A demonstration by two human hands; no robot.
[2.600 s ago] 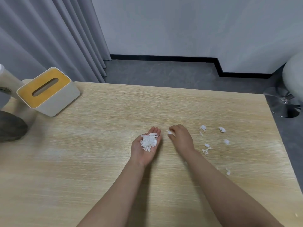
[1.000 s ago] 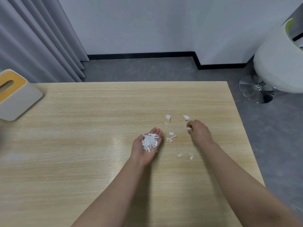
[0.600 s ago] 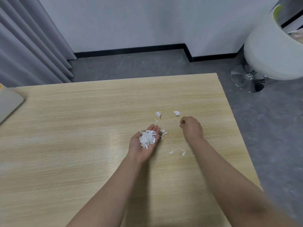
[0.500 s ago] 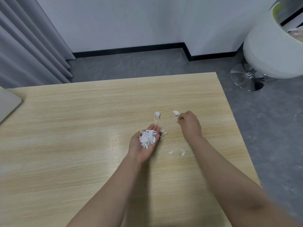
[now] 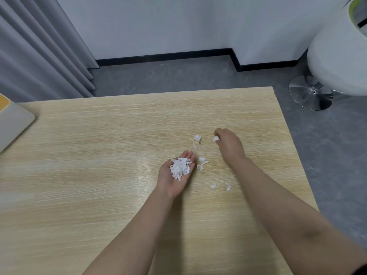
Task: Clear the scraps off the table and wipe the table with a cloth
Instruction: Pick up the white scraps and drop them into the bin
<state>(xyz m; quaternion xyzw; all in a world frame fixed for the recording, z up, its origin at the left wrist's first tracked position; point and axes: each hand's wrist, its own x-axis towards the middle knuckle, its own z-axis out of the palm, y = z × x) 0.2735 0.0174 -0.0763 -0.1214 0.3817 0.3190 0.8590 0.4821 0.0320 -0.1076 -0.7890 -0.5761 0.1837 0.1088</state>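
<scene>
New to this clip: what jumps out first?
A left hand, palm up at mid-table, cups a heap of white paper scraps. Just right of it, the right hand pinches one scrap off the wooden table, with a few loose scraps lying between and below the hands.

The tissue box (image 5: 14,124) is cut off by the left edge, only one corner and a sliver of orange top showing. The white stool (image 5: 337,56) runs off the right edge. The right hand (image 5: 229,144) hides its own fingertips, so the grip on the white scrap (image 5: 216,138) looks like a pinch. Both forearms leave the bottom edge.
</scene>
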